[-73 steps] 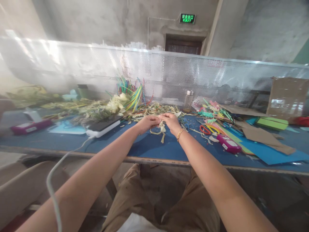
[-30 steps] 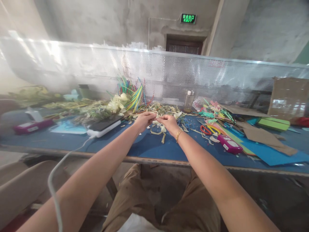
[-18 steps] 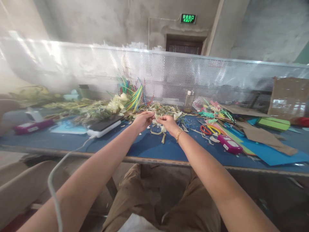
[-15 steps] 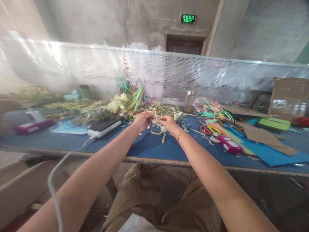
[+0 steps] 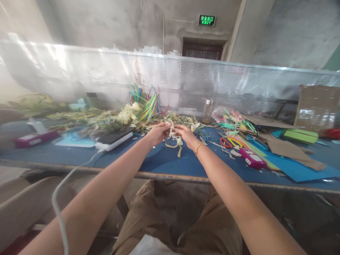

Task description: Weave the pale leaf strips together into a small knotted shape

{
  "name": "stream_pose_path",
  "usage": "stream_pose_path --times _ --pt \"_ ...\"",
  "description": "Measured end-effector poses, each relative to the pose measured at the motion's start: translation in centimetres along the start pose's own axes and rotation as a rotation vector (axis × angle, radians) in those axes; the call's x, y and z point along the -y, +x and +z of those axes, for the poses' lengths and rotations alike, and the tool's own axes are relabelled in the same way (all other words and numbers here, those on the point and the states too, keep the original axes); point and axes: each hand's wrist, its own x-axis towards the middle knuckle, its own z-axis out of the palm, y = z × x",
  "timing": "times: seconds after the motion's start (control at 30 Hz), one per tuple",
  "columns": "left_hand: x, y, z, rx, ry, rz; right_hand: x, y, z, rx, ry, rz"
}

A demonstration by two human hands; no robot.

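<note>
My left hand [image 5: 158,132] and my right hand [image 5: 187,134] meet above the blue table [image 5: 170,163], fingers pinched together. Between them they hold a pale cream strip [image 5: 171,129] that curls up between the fingertips. More cream strips [image 5: 177,143] lie on the table just under the hands. A gold bracelet [image 5: 197,147] circles my right wrist. Behind the hands sits a heap of pale and green shreds [image 5: 180,120].
A white device with a dark top [image 5: 114,139] and its cable [image 5: 57,209] lie at left, a magenta box [image 5: 33,139] beyond. Coloured straws [image 5: 145,101], a small jar [image 5: 207,111], red scissors [image 5: 226,142], a pink case [image 5: 251,158], coloured paper sheets and cardboard [image 5: 292,150] fill the right. A perforated metal screen [image 5: 186,81] backs the table.
The hands stayed together over the same spot. The cream strip now sticks up higher between the fingertips than a second ago.
</note>
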Motion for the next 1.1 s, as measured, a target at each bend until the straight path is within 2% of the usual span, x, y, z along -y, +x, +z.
stream_pose_path --times 0.1,0.27,0.43,0.63,0.77,1.0,1.1 --pt "0.0 0.0 0.1 0.005 0.024 -0.008 -0.1 0.1 -0.1 0.009 0.007 0.005" --pt "-0.5 -0.6 0.6 -0.007 0.023 -0.032 -0.6 0.4 -0.5 -0.035 -0.047 -0.084" --pt "-0.7 -1.1 1.4 0.026 0.139 -0.017 -0.5 0.1 -0.4 -0.033 -0.109 -0.141" --pt "-0.5 -0.7 1.0 -0.063 0.145 0.004 -0.2 0.3 -0.7 -0.075 -0.128 -0.117" --pt "-0.5 -0.7 0.7 -0.069 0.161 -0.016 -0.1 0.4 -0.9 -0.103 -0.134 -0.095" --pt "-0.4 -0.9 0.6 0.050 0.190 -0.179 0.1 0.2 -0.9 -0.059 -0.070 -0.132" --pt "-0.2 -0.9 0.6 0.048 0.133 -0.203 0.0 0.2 -0.8 -0.061 -0.052 -0.174"
